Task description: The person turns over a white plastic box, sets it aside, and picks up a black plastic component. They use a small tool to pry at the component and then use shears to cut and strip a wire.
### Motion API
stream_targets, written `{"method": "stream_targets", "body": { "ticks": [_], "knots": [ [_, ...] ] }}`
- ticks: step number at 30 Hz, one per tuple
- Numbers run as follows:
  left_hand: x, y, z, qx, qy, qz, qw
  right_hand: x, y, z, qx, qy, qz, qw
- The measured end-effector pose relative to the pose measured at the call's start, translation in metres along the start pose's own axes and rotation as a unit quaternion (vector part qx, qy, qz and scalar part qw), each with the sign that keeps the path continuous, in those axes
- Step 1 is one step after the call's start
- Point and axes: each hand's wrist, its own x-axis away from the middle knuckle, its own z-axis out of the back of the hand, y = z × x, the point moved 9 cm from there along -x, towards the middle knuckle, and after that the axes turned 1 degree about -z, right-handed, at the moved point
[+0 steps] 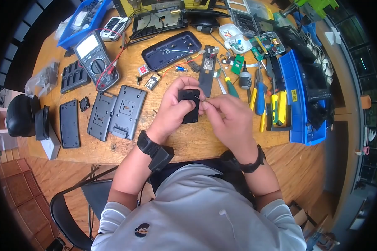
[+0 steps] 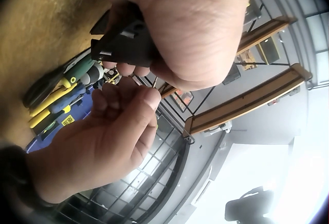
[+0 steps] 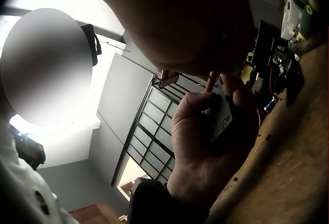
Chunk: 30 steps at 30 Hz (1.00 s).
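A small black rectangular plate point(image 1: 190, 113) is gripped by the left hand point(image 1: 174, 106), its thumb lying across the front face. In the left wrist view the dark plate point(image 2: 128, 41) shows beneath the left palm point(image 2: 193, 29). The right hand point(image 1: 230, 119) pinches a thin metal piece point(image 1: 199, 98) between thumb and forefinger at the plate's upper right edge; what this piece is I cannot tell. The right wrist view shows the left hand point(image 3: 198, 144) around the plate point(image 3: 222, 116), while the right hand point(image 3: 190, 23) is dark above it.
Left of the hands lie black plates point(image 1: 125, 111) and a multimeter point(image 1: 97, 62). Behind them is a dark tray point(image 1: 171, 50) with small parts. Screwdrivers point(image 1: 260, 94), pliers and a knife lie to the right, beside a blue bin point(image 1: 297, 104). Loose circuit boards point(image 1: 237, 64) sit at the back right.
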Motion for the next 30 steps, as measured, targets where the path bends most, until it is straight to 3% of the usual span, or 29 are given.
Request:
{"method": "stream_targets", "body": {
  "ticks": [20,22,24,27,30],
  "knots": [
    [-0.001,-0.005,-0.003,-0.088,-0.015,-0.043,0.995,0.003,-0.004,-0.001,0.09,0.007,0.053,0.995],
    [0.0,0.004,-0.003,-0.22,-0.008,-0.145,0.965,0.003,-0.005,0.0,0.09,0.006,0.051,0.995],
    [0.002,0.009,-0.006,-0.267,0.002,-0.166,0.949,0.004,0.007,-0.002,0.049,-0.017,-0.027,0.998],
    [0.005,0.013,-0.007,-0.331,0.022,-0.186,0.925,0.007,0.017,-0.006,0.011,-0.024,-0.074,0.997],
    [0.004,0.014,-0.005,-0.348,0.026,-0.187,0.918,0.006,0.015,-0.006,0.027,-0.015,-0.038,0.999]
  ]
}}
